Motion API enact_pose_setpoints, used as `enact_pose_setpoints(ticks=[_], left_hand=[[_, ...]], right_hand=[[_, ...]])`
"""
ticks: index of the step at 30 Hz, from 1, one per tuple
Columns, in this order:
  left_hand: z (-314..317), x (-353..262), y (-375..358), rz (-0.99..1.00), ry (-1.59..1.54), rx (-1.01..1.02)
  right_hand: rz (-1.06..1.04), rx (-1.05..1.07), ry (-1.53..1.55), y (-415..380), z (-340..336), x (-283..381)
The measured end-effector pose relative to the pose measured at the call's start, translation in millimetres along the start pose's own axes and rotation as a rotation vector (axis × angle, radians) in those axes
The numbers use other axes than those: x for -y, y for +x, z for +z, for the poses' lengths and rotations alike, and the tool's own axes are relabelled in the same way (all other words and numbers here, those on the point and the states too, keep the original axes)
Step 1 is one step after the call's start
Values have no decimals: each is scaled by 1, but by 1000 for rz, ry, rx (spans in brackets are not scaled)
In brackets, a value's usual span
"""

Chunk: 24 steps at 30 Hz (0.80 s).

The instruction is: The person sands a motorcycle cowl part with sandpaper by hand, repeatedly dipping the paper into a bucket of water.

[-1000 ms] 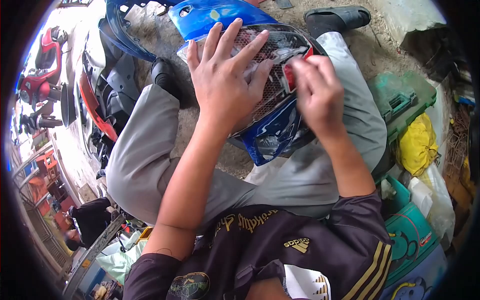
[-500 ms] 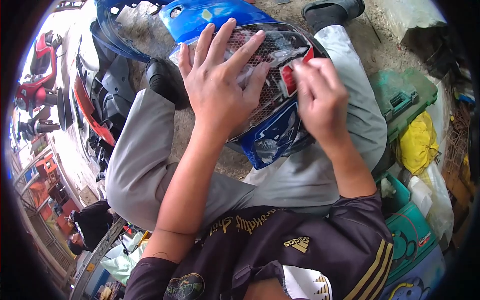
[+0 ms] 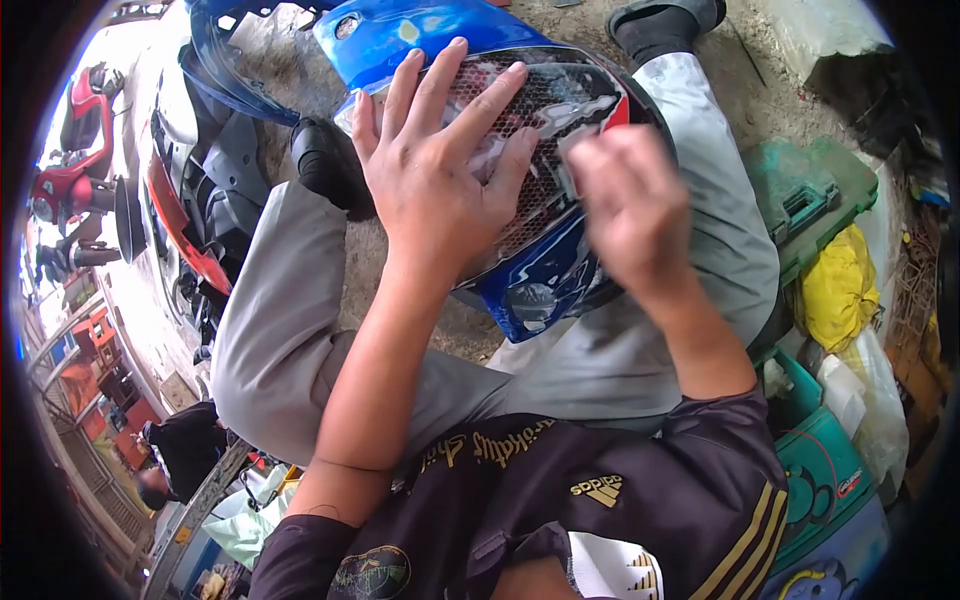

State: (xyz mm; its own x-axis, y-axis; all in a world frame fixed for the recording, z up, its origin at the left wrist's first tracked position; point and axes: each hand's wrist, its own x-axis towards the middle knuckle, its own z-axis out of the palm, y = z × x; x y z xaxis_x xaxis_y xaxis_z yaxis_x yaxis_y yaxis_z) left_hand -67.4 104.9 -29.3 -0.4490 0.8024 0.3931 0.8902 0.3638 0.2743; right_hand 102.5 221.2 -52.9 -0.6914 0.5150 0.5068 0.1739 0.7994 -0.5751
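Note:
A blue glossy panel, which looks like a motorcycle body panel [image 3: 450, 22], rests between my legs, with a dark mesh-patterned graphic sheet [image 3: 535, 190] across its middle. My left hand [image 3: 430, 180] lies spread on the sheet's left side, fingers apart and pointing away from me. At the sheet's right edge, beside a red patch [image 3: 619, 112], my right hand [image 3: 635, 210] is closed with its fingers curled together. Motion blurs its fingertips, and whatever they may hold is hidden. The panel's lower blue end [image 3: 530, 300] shows below both hands.
Grey-trousered legs [image 3: 290, 310] surround the panel. On the right are a green case [image 3: 810, 200], a yellow bag [image 3: 840, 285] and a teal toolbox [image 3: 825, 460]. Dark and orange body parts [image 3: 185, 225] lie left, near a red motorcycle [image 3: 90, 125]. A person in black [image 3: 185, 450] is lower left.
My right hand has shifted slightly left and up over the red patch, now covering most of it. The left hand stays spread on the sheet, and the panel has barely moved.

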Motion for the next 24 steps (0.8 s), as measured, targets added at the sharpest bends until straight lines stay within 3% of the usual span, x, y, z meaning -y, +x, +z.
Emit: enact_pose_setpoints(ticks=[2,6,7,12,15,19,24], left_hand=[[-2,-1,1,4,7,11],[-4,-2,1,1,7,10],[-4,-2,1,1,9,9],[-5,-2,-1,-3,5,10],[-3,-2,0,-2,-5,5],[2,3,0,7,-12,-20],[1,1,-2,9,-22,-34]], right_hand=[[-97,14,-17,-3,3,10],[35,-3,-55,3,-3,-1],[-112,8,-55,0,-2,5],[52,-46,-13,1,-1,-13],[-26,44,-52,-16,-5,21],[-31,-122,-112,-13,14,7],[16,-13,-77,-37,4,24]])
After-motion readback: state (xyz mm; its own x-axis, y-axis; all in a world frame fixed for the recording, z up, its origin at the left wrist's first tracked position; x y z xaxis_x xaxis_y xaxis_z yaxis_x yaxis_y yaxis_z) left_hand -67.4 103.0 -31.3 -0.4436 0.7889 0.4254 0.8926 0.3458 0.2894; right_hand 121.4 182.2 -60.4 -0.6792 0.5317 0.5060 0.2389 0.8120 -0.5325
